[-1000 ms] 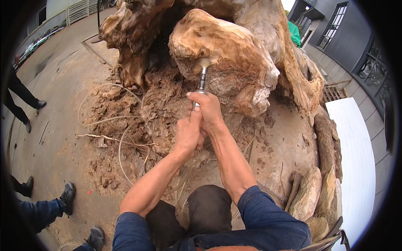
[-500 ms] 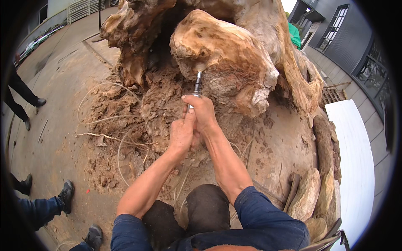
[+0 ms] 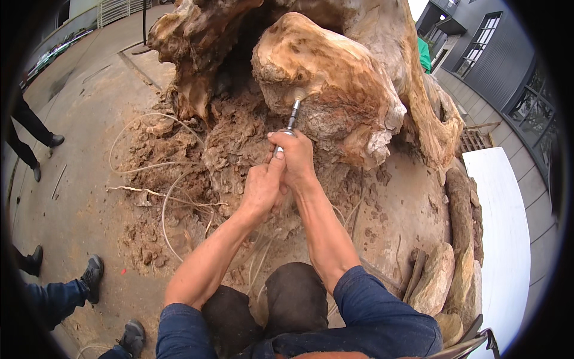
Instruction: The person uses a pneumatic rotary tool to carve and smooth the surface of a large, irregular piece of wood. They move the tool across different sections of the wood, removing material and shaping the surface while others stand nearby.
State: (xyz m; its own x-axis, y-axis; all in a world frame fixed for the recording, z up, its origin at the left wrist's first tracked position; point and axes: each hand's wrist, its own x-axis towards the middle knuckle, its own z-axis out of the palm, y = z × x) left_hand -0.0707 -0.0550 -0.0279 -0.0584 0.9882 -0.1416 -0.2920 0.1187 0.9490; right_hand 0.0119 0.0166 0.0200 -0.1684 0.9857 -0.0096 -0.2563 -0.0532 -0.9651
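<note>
A slim metal rotary grinder (image 3: 292,117) is gripped between both my hands, its shaft pointing away from me. My right hand (image 3: 295,159) wraps round its body nearer the tip. Below it, my left hand (image 3: 261,186) closes round the lower end, partly overlapping the right. The pale round tip (image 3: 300,94) meets the underside of a big rounded lobe of a tree root (image 3: 335,66). Above the contact the wood is smooth and golden; under it lies rough, reddish-brown surface. The handle's lower part is hidden by my fingers.
Crumbled brown debris (image 3: 152,209) and a looping clear hose (image 3: 165,221) lie at left. Several people's legs and shoes (image 3: 92,278) stand on the left. Logs (image 3: 433,281) and a white board (image 3: 499,215) are at right. A dark cavity (image 3: 236,72) opens beside the lobe.
The grinder's tip has shifted slightly right along the wood, both hands moving with it. The whole view has shifted a little too. My grip looks the same.
</note>
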